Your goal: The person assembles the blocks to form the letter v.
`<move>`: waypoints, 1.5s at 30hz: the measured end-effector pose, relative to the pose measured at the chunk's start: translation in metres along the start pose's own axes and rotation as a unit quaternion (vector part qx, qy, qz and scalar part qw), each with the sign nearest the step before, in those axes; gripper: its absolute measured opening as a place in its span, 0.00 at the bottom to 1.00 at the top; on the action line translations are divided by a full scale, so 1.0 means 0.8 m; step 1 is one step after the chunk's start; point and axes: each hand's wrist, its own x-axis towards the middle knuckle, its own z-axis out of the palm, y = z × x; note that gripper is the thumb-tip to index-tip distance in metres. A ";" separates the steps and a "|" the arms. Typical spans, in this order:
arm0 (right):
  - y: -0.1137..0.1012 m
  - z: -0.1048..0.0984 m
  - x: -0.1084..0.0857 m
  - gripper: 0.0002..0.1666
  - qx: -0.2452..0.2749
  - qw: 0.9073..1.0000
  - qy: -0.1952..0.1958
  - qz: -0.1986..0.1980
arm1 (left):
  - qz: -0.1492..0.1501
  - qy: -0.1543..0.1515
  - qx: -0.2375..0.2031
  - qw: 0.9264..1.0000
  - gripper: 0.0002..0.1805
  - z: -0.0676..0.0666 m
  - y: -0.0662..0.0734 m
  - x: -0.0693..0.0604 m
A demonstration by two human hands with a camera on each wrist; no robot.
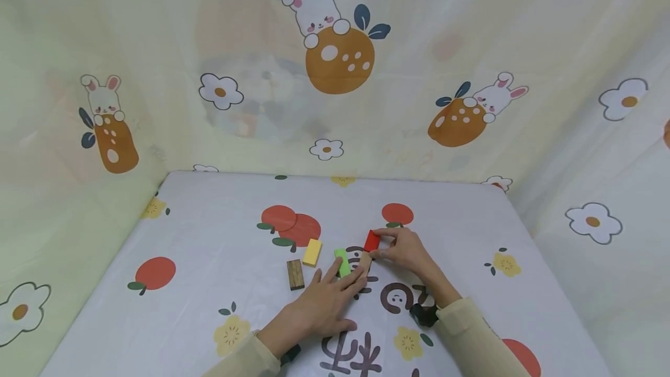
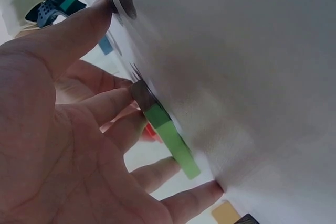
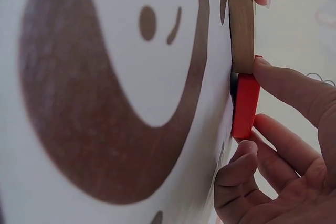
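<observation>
With thumb and fingertips, my right hand (image 1: 405,251) pinches a red block (image 1: 371,241) at its two ends. In the right wrist view the red block (image 3: 245,107) meets the end of a plain wooden block (image 3: 242,30). My left hand (image 1: 323,306) lies spread over the table, its fingers extended. Its fingertips touch the green block (image 1: 342,262) and the plain wooden block (image 1: 364,259), partly covering both. The left wrist view shows the green block (image 2: 177,150) beside those fingers.
Left of the green block lie a yellow block (image 1: 312,253) and a dark brown wooden block (image 1: 295,274). A white cloth (image 1: 209,226) with printed fruit, flowers and lettering covers the table. Printed curtains (image 1: 251,132) hang behind and at both sides.
</observation>
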 end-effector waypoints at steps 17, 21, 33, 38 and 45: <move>-0.005 -0.002 -0.001 0.33 -0.033 0.999 -0.013 0.002 | 0.002 0.000 0.005 1.000 0.51 0.001 0.000 -0.001; -0.005 -0.002 0.000 0.34 -0.039 0.999 -0.012 0.001 | 0.001 -0.001 -0.001 1.000 0.51 0.001 0.000 0.000; -0.003 -0.002 -0.001 0.33 -0.042 0.999 -0.014 -0.017 | 0.000 -0.002 -0.006 1.000 0.51 0.000 0.000 0.000; -0.002 -0.001 -0.001 0.31 -0.044 0.999 -0.004 -0.022 | -0.001 -0.002 -0.005 1.000 0.51 0.000 0.000 -0.001; -0.002 0.002 -0.001 0.31 -0.048 0.999 0.004 -0.014 | 0.000 -0.002 -0.004 1.000 0.50 -0.002 0.001 -0.002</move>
